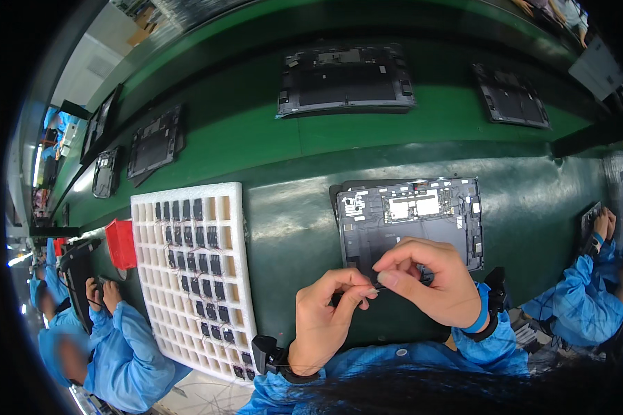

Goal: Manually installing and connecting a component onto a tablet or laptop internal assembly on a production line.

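Note:
My left hand (325,315) is closed in a pinch, thumb against fingertips, just below the near edge of an opened tablet-like device (408,232). Close beside it, my right hand (432,280) also pinches, its fingers curled and wearing a blue wrist band (479,315). Something tiny and pale shows at the left fingertips, too small to name. Whatever the right fingers hold is hidden. The device lies flat with its dark inside and circuit board facing up, partly covered by my right hand.
Left of my hands lies a white foam tray (237,228) with several small black parts with thin wires. A red bin (121,243) stands beyond it. More opened devices (346,79) lie on the green raised belt behind. People in blue work on both sides.

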The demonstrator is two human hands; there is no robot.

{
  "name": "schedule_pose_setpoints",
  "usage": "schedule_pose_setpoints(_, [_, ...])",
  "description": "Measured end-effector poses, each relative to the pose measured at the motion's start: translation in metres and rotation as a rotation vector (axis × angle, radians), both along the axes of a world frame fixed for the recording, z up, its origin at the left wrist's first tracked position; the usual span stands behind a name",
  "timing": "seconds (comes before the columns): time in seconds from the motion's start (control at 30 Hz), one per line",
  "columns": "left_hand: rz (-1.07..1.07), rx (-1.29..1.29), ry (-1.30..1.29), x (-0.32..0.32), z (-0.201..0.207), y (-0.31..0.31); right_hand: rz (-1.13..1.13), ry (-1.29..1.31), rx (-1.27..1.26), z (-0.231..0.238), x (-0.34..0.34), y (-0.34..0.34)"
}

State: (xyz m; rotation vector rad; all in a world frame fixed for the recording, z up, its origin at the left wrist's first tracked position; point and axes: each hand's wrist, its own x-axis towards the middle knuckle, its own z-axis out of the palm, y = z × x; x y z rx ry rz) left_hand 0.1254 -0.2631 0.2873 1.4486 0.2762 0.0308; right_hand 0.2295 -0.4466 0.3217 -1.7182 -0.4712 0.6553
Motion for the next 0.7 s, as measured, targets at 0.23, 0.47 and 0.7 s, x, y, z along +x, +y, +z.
schedule_pose_setpoints(0.23, [0.089, -0.080, 0.031, 0.014, 0.001, -0.011, -0.227, 0.100, 0.157, -0.022, -0.014, 0.008])
schedule_pose_setpoints(0.47, [0.135, -0.168, -0.028, 0.036, -0.021, -0.034, -0.483, 0.195, 0.406, -0.041, -0.031, 0.011])
schedule_pose_setpoints(0.7, [0.089, 0.223, -0.014, 0.062, -0.040, -0.021, -0.297, -0.772, -0.611, -0.048, 0.037, -0.038])
